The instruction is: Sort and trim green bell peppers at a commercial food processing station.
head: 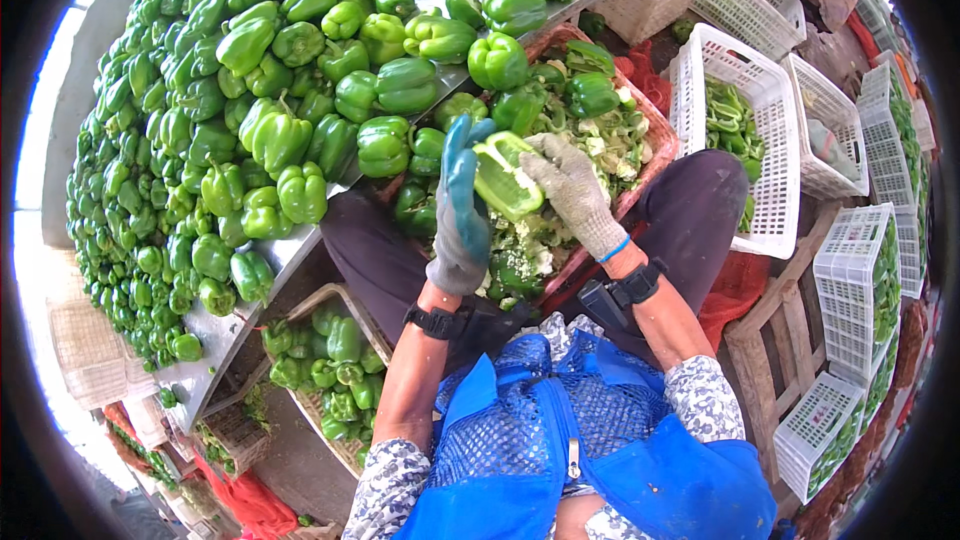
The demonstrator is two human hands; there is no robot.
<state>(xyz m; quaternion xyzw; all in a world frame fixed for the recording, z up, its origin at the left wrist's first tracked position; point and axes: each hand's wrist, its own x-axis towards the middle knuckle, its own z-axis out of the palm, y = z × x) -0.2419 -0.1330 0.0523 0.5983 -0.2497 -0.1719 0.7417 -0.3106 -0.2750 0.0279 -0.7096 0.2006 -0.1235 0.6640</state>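
A halved green bell pepper (pixel 510 176) is between my two gloved hands, its pale hollow inside facing up. My right hand (pixel 568 184), in a soiled knit glove, grips its right side with fingers over the cut rim. On the other side, my left hand (pixel 461 202) is held flat and upright in a grey glove with teal coating. Its palm faces the pepper; whether it touches is hard to tell. Beneath both hands, a reddish crate (pixel 660 139) holds pepper cores, seeds and scraps (pixel 555 229), with several whole peppers among them.
Whole green peppers (pixel 277 139) are heaped across a metal table (pixel 292 247) at left. A white plastic crate (pixel 780 150) of cut peppers stands at right, near a wooden pallet (pixel 784 345) and stacked crates (pixel 855 277). Another crate (pixel 315 409) of whole peppers sits below the table edge.
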